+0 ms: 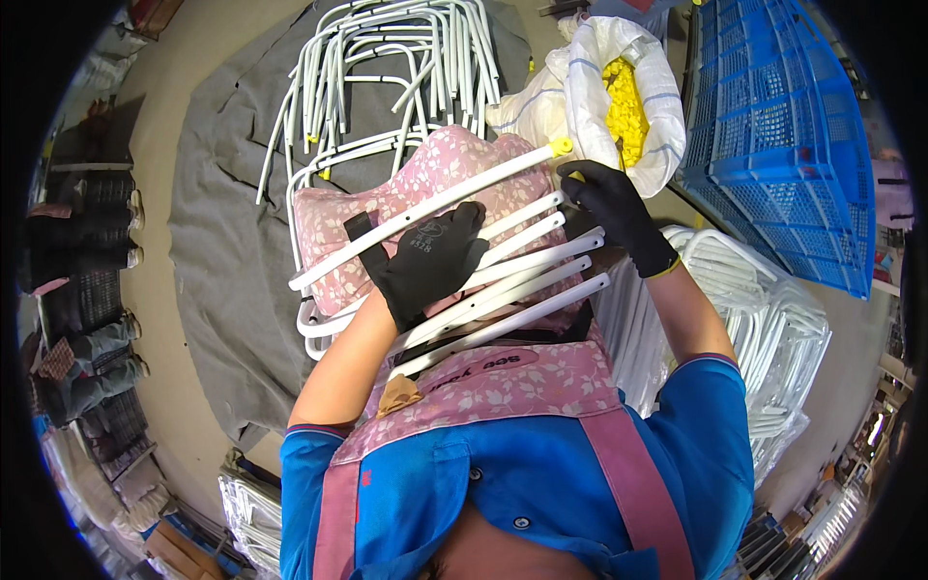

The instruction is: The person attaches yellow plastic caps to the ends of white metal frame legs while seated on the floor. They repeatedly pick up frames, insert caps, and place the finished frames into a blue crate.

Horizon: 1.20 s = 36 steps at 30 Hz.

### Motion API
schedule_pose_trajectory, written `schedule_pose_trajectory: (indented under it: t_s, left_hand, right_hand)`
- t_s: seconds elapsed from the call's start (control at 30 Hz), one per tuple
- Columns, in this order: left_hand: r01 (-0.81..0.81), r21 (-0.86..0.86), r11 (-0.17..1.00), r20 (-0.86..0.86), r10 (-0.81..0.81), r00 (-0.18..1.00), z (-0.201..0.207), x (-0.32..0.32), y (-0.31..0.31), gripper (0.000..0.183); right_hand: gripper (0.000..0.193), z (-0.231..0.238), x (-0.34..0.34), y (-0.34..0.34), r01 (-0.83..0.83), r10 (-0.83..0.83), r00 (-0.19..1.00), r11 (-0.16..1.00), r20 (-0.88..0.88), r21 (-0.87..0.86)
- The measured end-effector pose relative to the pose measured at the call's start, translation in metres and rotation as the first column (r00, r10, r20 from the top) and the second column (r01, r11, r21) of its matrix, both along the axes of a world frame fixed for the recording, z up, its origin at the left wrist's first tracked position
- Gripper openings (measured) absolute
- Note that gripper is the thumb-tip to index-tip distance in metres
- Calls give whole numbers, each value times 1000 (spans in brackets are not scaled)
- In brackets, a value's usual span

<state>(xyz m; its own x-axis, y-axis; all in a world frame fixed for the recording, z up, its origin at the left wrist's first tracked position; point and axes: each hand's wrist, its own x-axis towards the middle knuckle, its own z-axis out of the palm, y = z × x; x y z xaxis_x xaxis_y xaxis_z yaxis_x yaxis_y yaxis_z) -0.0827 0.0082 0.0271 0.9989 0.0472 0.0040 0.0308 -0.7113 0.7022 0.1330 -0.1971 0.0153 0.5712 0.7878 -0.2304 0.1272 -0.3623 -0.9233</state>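
White tubes (532,259) lie across aproned lap (454,159), apparently for support. Left hand (430,251): fingers curled over tubes, likely steadying them. Right hand (611,205): fingers closed, seemingly pinching yellow cap (577,177) beside tube ends. Open sack (588,97) nearby, presumably for easy reach.

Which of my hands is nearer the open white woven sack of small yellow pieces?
Right. Your black-gloved right hand is just short of the sack; your black-gloved left hand is farther left, at the white metal tubes.
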Motion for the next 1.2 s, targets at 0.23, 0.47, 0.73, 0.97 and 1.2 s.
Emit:
schedule_pose_trajectory:
  t_s: [0.23, 0.47, 0.73, 0.97, 1.2]
  left_hand:
    - [-41, 28, 999, 32, 40, 999, 0, -3, -4, 31]
    - [-116, 18, 993, 77, 114, 990, -3, -4, -8, 26]
    - [-51, -25, 998, -142, 47, 989, 12, -9, -3, 33]
    - [-44, -75, 996, -158, 32, 987, 14, -16, -1, 33]
    - [24, 29, 999, -138, -20, 990, 8, -16, 0, 35]
  right_hand:
    - [32, 8, 2, 1, 104, -81, 940, 993, -331, 51]
    - [27, 0, 13, 4, 29, -27, 738, 1000, -674, -8]
    - [42, -16, 26, 28, -489, 478, 816, 871, -324, 53]
    - [45, 4, 4, 57, -540, 688, 564, 725, -456, 427]
    - [48, -3, -5, 65, -593, 694, 550, 716, -465, 368]
